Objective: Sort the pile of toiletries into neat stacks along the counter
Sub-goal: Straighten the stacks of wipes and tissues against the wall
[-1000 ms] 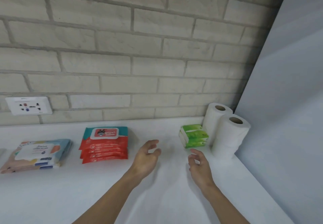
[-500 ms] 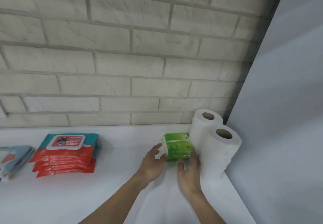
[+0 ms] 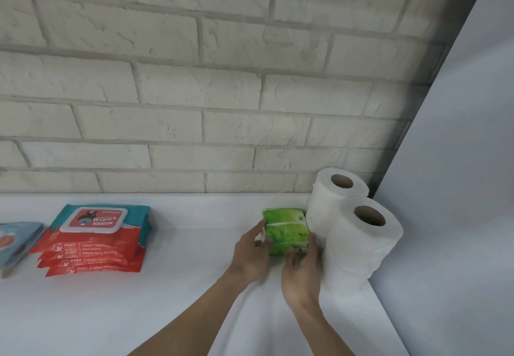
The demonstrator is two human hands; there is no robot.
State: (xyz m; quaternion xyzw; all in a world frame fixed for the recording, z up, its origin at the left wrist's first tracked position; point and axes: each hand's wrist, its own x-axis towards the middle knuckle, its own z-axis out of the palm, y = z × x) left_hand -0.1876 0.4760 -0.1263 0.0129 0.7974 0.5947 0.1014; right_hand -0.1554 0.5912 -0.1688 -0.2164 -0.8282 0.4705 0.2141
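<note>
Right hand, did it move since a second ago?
Yes. The right hand moved forward and toward the nearer toilet roll, and now holds the front of the green tissue packs beside it.

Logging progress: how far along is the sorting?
Done: red wipes stacked, blue packs at the left edge, two rolls at the right. In hand: left hand and right hand grip the green tissues beside the rolls. Left: no loose pile shows; maybe squaring this stack.
</note>
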